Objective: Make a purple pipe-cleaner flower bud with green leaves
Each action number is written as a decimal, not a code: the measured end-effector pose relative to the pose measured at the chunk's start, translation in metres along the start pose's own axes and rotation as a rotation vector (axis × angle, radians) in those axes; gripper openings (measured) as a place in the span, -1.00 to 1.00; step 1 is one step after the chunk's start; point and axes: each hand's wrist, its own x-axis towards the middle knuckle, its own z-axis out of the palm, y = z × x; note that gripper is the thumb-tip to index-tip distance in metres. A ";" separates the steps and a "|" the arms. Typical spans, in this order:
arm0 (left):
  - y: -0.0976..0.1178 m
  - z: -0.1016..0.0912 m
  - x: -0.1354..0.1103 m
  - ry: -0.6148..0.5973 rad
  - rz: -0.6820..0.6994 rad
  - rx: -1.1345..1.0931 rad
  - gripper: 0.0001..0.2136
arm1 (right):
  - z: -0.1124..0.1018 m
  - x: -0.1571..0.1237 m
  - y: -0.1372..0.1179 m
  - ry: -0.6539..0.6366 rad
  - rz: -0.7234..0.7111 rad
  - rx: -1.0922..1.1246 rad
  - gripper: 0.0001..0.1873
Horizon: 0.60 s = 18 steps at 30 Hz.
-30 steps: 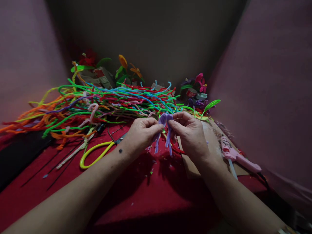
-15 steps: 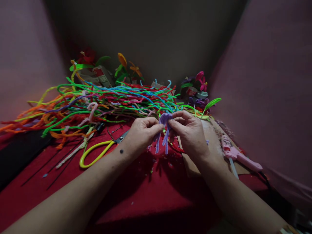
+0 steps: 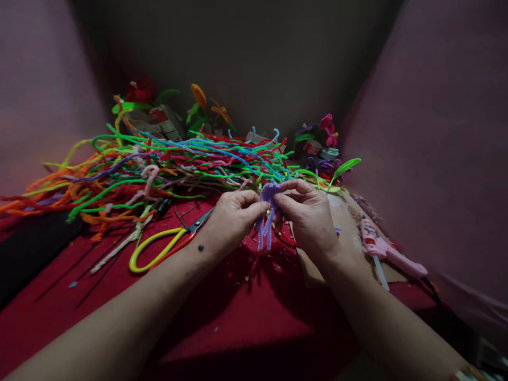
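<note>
Between my two hands is a bunch of bent purple pipe cleaners (image 3: 270, 190), its loops at the top and its loose ends hanging down. My left hand (image 3: 238, 214) pinches its left side between thumb and forefinger. From the right, my right hand (image 3: 305, 211) grips the upper edge with thumb and fingertips. The other fingers of both hands are curled and partly hidden. Below my left wrist lie scissors (image 3: 159, 246) with yellow and red handles.
A big heap of coloured pipe cleaners (image 3: 206, 159) spreads behind my hands. On the right, a pink glue gun (image 3: 389, 254) rests on a cardboard sheet (image 3: 313, 267). Pipe-cleaner flowers (image 3: 198, 96) stand at the back. A red cloth (image 3: 238, 328) covers the table.
The hanging ends of the purple pipe cleaners have drawn closer together. My left hand has shifted very slightly; both hands keep their hold.
</note>
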 end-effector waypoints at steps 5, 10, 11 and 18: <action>-0.004 0.002 0.001 -0.003 0.011 -0.018 -0.77 | 0.000 0.000 0.001 0.011 0.009 0.009 -0.90; -0.005 0.004 0.001 -0.023 0.016 -0.078 -0.79 | 0.000 0.001 0.005 0.017 0.013 0.009 -0.91; -0.005 0.004 0.000 -0.025 0.014 -0.082 -0.79 | 0.000 0.001 0.005 0.016 0.011 0.019 -0.91; -0.004 0.003 0.000 0.004 -0.015 -0.104 -0.78 | -0.002 0.001 0.006 -0.020 0.105 0.181 -0.81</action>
